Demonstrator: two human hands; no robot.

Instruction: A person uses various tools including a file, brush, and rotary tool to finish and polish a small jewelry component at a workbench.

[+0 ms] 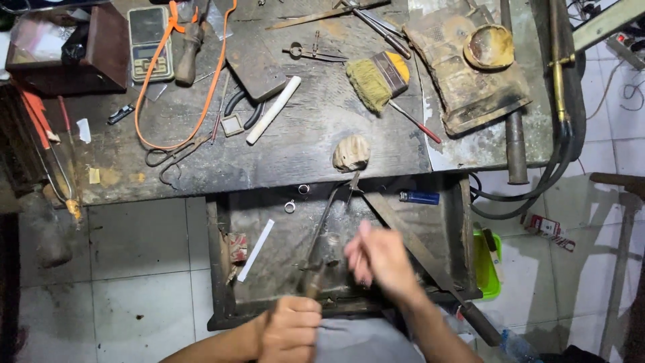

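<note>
Where the dark wooden counter [295, 144] drops to an open drawer [282, 235], both hands work over the drawer's near edge.

Left hand [290, 329]: fingers curled tight round the wooden handle of a thin metal hand tool [321, 235], whose shaft slants up toward a worn wooden peg [351, 152] at the counter's front edge.

Right hand [377, 259]: motion-blurred, fingers bunched just right of the tool's shaft; whether they pinch anything cannot be told.

Drawer contents: two small metal rings [296, 197] near the back, a white strip [256, 249], a blue lighter [418, 197] on the right rim, a long file [430, 262] lying diagonally across the right corner.

Counter contents: a straw brush [376, 79] with a yellow band, a white rod [273, 109], a pocket scale [149, 42], an orange cord [201, 101], dividers [312, 52], a scorched pad [463, 74] bearing a round dish [488, 46].

Floor: white tiles [134, 269], a green tray [485, 265] beside the drawer.
</note>
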